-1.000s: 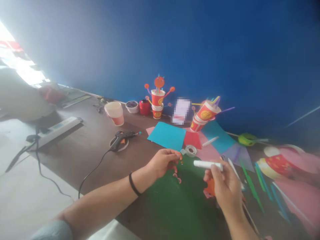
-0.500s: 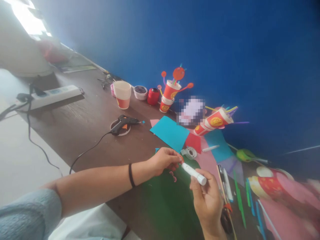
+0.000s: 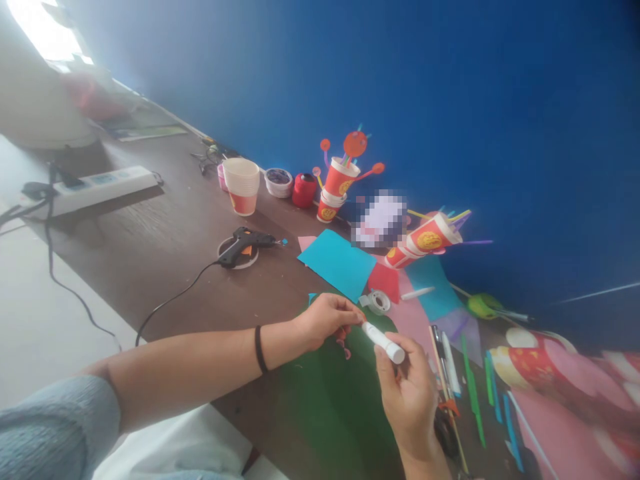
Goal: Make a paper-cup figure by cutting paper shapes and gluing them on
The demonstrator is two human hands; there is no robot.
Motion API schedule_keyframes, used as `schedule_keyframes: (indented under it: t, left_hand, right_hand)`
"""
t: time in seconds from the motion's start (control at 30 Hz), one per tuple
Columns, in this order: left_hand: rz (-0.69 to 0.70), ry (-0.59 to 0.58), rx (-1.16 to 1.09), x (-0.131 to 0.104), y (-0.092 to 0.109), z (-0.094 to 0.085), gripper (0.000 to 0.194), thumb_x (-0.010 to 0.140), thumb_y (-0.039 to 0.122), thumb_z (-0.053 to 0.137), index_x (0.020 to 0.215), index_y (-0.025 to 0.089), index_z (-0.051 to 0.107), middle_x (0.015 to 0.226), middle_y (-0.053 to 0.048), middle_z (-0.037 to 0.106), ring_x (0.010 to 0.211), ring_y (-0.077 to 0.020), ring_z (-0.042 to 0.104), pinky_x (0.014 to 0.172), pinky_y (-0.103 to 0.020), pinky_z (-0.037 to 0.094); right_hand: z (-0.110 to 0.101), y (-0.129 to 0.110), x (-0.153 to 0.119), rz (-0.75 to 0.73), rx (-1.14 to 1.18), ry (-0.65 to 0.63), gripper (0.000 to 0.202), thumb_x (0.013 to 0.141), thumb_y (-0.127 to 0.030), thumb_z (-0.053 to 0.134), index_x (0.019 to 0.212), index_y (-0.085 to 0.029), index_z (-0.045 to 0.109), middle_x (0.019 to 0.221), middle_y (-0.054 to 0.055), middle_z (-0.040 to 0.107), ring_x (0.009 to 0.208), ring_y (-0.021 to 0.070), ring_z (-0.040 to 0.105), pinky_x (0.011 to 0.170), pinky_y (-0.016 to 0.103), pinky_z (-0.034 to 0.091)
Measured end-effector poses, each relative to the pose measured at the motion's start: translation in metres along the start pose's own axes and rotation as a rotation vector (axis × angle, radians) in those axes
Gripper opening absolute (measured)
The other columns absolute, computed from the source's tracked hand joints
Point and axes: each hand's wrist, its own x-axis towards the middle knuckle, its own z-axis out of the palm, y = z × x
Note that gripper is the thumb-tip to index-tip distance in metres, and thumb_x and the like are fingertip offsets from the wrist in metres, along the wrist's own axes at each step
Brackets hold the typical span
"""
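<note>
My right hand (image 3: 413, 393) is closed around a white marker (image 3: 384, 343), a thick tube with its flat end facing me. Its far end reaches the pinched fingertips of my left hand (image 3: 327, 323), where a small orange-red bit shows; what exactly those fingers hold is hidden. Under my left fingers a pink curled strip (image 3: 345, 347) is visible. Below both hands lies a green sheet (image 3: 330, 407). Just beyond them are a roll of white tape (image 3: 380, 302) and a blue sheet (image 3: 339, 263).
A black glue gun (image 3: 243, 247) rests on a tape ring, its cord running left. Farther back stand stacked paper cups (image 3: 242, 187), a red thread spool (image 3: 304, 191) and decorated red cups (image 3: 340, 183). Green straws (image 3: 471, 387) lie to the right. A power strip (image 3: 105, 190) sits at left.
The view has shifted slightly. My right hand and the white marker have moved a little left, closer to my left hand, which keeps its pinch.
</note>
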Motion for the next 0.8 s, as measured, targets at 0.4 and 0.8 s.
schedule_keyframes:
  t: [0.4,0.8]
  left_hand:
    - [0.004,0.011,0.020,-0.0004,-0.0012,0.0004,0.012,0.065,0.023,0.068,0.066,0.011,0.062,0.048,0.003,0.051,0.040,-0.0043,0.042,0.038,-0.017,0.033]
    - [0.065,-0.056,0.025,0.0003,-0.0024,-0.0048,0.020,0.064,0.030,0.069,0.067,0.010,0.065,0.067,-0.004,0.063,0.044,-0.0033,0.044,0.042,-0.018,0.034]
  right_hand:
    - [-0.0009,-0.0081,0.0042,-0.071,-0.121,-0.097,0.024,0.087,-0.025,0.054,0.110,-0.020,0.057,0.099,0.008,0.068,0.091,0.0204,0.064,0.077,0.033,0.051]
    - [-0.0040,-0.0058,0.0030,0.075,-0.052,0.018,0.022,0.087,-0.029,0.052,0.104,-0.017,0.059,0.092,0.010,0.067,0.082,0.0224,0.066,0.068,0.034,0.053]
